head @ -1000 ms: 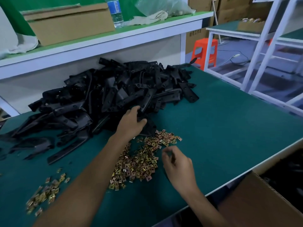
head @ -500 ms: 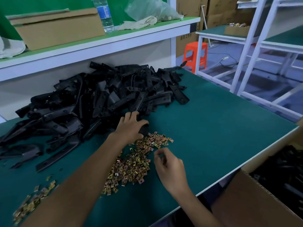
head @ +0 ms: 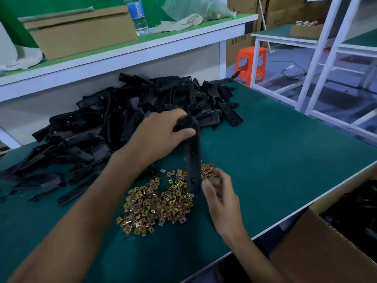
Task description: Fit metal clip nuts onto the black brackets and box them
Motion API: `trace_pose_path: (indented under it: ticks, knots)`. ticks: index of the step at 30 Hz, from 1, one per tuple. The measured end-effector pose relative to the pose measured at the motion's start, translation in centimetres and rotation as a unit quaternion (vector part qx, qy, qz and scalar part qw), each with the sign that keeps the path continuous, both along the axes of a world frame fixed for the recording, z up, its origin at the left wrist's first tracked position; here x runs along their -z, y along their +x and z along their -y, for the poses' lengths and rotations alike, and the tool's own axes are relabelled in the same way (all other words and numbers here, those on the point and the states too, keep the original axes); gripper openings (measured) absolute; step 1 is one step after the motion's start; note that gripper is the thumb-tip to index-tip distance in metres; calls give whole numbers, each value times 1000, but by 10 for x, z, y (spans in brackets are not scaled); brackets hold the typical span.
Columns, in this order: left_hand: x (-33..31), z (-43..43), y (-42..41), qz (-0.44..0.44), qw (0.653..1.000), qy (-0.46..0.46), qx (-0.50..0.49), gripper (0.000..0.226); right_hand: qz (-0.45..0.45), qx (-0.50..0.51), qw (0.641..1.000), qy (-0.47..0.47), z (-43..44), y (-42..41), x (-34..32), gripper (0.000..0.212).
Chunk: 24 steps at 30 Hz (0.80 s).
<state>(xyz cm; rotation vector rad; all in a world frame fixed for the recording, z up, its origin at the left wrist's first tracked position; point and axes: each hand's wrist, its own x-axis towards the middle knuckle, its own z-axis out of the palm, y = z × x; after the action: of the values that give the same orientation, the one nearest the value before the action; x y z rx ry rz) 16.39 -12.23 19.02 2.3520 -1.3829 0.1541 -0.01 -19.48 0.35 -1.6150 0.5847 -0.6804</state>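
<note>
A big heap of black brackets [head: 130, 117] lies along the back of the green table. My left hand [head: 161, 135] grips one black bracket [head: 193, 166] by its top end, and the bracket hangs down over a pile of brass-coloured clip nuts [head: 161, 199]. My right hand [head: 220, 193] hovers just right of the bracket's lower end, fingers curled and blurred; a clip nut seems pinched at the fingertips, but blur hides it.
An open cardboard box [head: 326, 246] with black brackets inside stands below the table's front right edge. A shelf above the heap carries a cardboard box [head: 81, 33], a water bottle [head: 138, 17] and a plastic bag. An orange stool [head: 251, 62] and white racks stand at the right.
My left hand has lifted one bracket out of the heap and brought it over the clip nuts. My right hand has risen slightly toward the bracket's lower end.
</note>
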Motion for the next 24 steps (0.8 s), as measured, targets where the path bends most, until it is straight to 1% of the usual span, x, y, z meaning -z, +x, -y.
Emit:
trace_pose_path:
  ticks: [1, 3, 5, 6, 7, 9, 11, 13, 15, 17, 19, 20, 22, 24]
  knots:
    - [11, 2, -9, -31, 1000, -3, 2, 27, -2, -1, 1000, 3, 0, -1, 0, 66]
    - [37, 6, -20, -108, 994, -8, 4, 25, -12, 5, 999, -29, -1, 0, 0, 37]
    - [63, 3, -17, -189, 982, -28, 1, 38, 2, 17, 999, -33, -1, 2, 2, 10]
    - [75, -2, -11, -211, 977, -33, -19, 44, 11, 21, 1000, -17, 0, 1, 1, 7]
    - [87, -7, -1, -212, 976, -24, -48, 45, 15, 26, 1000, 0, 0, 1, 2, 10]
    - [114, -19, 20, -156, 981, 45, -108, 32, 18, 29, 999, 26, 1, 0, 1, 9]
    - [139, -29, 30, -108, 978, 128, -122, 26, 15, 23, 999, 24, 2, 0, 2, 7]
    - [154, -34, 32, -101, 974, 160, -123, 30, 9, 26, 1000, 14, 2, 1, 3, 6]
    - [159, -34, 35, -95, 978, 143, -121, 32, 5, 27, 1000, 9, 2, 2, 4, 7]
    - [161, -33, 38, -86, 982, 129, -110, 31, 3, 27, 1000, 9, 2, 2, 4, 16]
    - [160, -30, 40, -76, 983, 135, -101, 28, 2, 36, 999, 10, 2, 0, 4, 25]
    - [159, -29, 41, -74, 983, 138, -99, 25, 4, 41, 999, 9, 2, -1, 3, 24]
    - [157, -27, 40, -93, 981, 132, -106, 13, 5, 39, 999, 5, 3, -2, 3, 22]
    - [154, -27, 36, -137, 978, 98, -119, 5, 5, 25, 1000, 8, 3, -2, 3, 25]
